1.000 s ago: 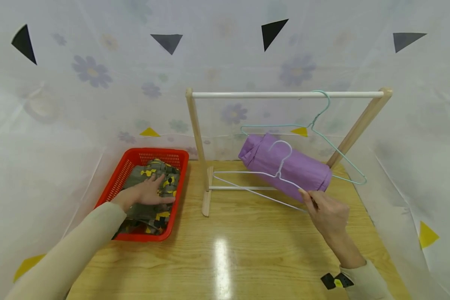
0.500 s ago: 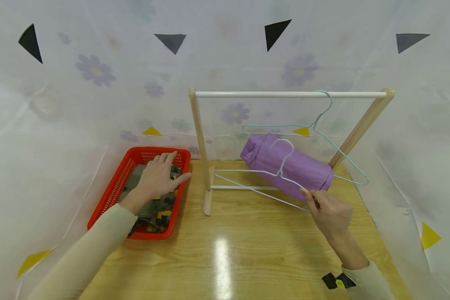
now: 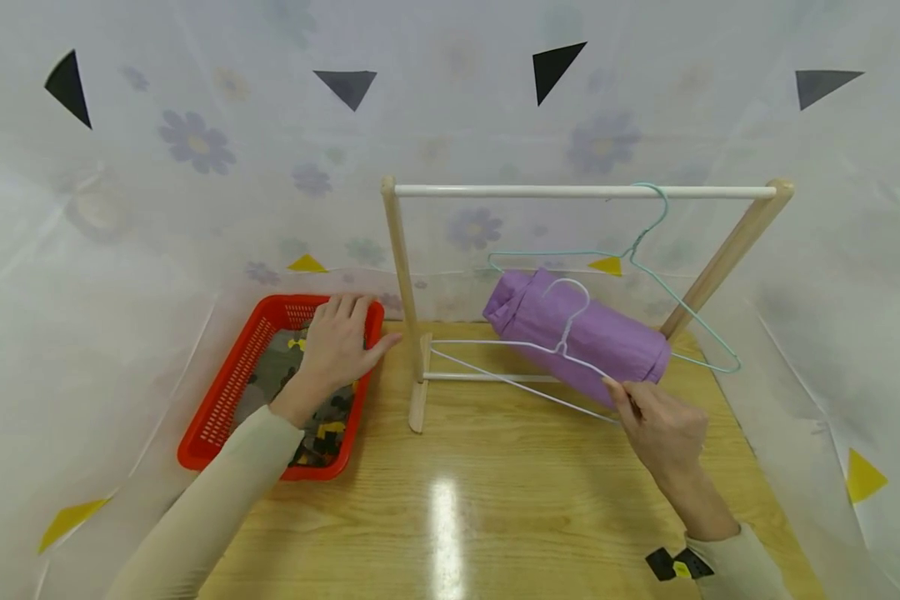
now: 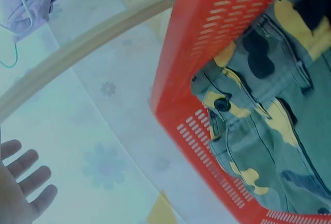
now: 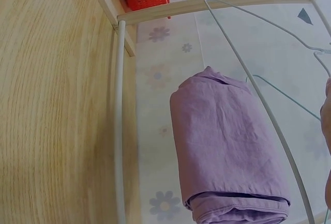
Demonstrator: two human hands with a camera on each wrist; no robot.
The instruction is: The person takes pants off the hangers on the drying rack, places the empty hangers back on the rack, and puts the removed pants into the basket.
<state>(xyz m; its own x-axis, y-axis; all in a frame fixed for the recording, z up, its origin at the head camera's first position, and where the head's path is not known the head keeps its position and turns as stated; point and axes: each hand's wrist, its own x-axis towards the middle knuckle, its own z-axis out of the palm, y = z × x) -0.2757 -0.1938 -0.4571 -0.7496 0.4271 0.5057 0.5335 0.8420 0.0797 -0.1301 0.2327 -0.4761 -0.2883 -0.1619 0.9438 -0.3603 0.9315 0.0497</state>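
Observation:
My left hand (image 3: pixel 333 346), fingers extended and holding nothing, is over the back right part of the red plastic basket (image 3: pixel 225 387) in the head view. Folded camouflage trousers (image 4: pixel 279 105), with a button and fly showing, lie inside the basket. On the right, my right hand (image 3: pixel 660 425) pinches one shoulder of a pale white wire hanger (image 3: pixel 565 337). That hanger carries no garment and overlaps a folded purple garment (image 5: pixel 222 136) behind it. The purple garment hangs over the lower wire of a mint-green hanger (image 3: pixel 632 250) on the rack.
A small rack with a white top bar (image 3: pixel 495 192) and wooden side posts (image 3: pixel 399 267) stands on the wood-grain table (image 3: pixel 375 533), right of the basket. White patterned sheeting (image 3: pixel 255 200) closes in the back and both sides.
My left hand has lifted off the camouflage trousers and moved right and back toward the basket's far right corner. My right hand keeps its pinch on the white hanger, nearly still.

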